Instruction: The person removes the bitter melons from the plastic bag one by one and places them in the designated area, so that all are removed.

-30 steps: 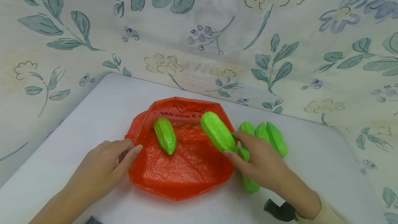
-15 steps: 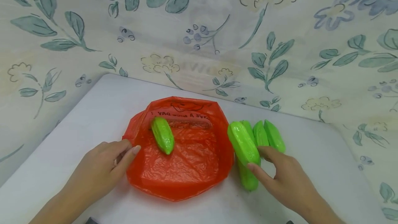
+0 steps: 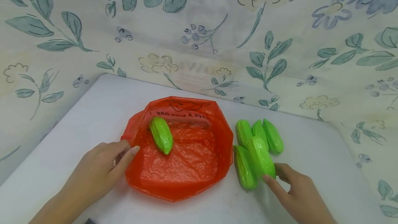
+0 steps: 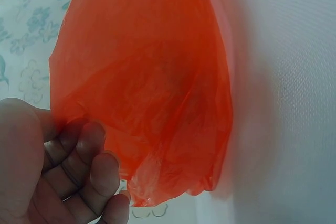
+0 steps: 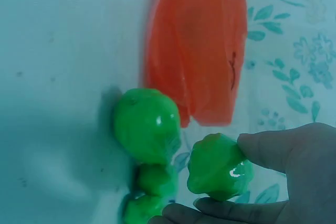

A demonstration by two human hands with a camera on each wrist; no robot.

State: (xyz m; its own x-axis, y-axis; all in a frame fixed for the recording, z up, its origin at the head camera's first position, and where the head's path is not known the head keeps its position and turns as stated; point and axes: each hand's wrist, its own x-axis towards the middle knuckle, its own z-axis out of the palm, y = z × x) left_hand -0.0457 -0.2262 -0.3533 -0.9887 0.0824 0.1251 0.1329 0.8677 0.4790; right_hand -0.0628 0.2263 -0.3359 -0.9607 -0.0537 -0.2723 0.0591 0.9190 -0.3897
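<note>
My right hand point(image 3: 298, 189) pinches a glossy bright green cucumber point(image 3: 260, 155) by its near end, between thumb and fingers. In the right wrist view that cucumber point(image 5: 218, 166) is clear of the table, beside the others. It overlaps the lying cucumbers in the head view. A red plastic bag point(image 3: 186, 168) stands with its mouth spread open, printed on its far inner wall. One cucumber point(image 3: 161, 134) shows in the bag's mouth, toward the left. My left hand point(image 3: 102, 168) pinches the bag's left rim; the left wrist view shows the bag point(image 4: 157, 77) running up from those fingers.
Right of the bag, several more green cucumbers point(image 3: 273, 137) lie close together on the white table point(image 3: 320, 155). A floral-patterned cloth point(image 3: 199, 37) rises behind the table. A small dark object point(image 3: 90, 221) shows at the bottom edge.
My right hand has carried the cucumber right and toward me, from over the bag's right edge to above the lying cucumbers. The left hand stays at the bag's rim.
</note>
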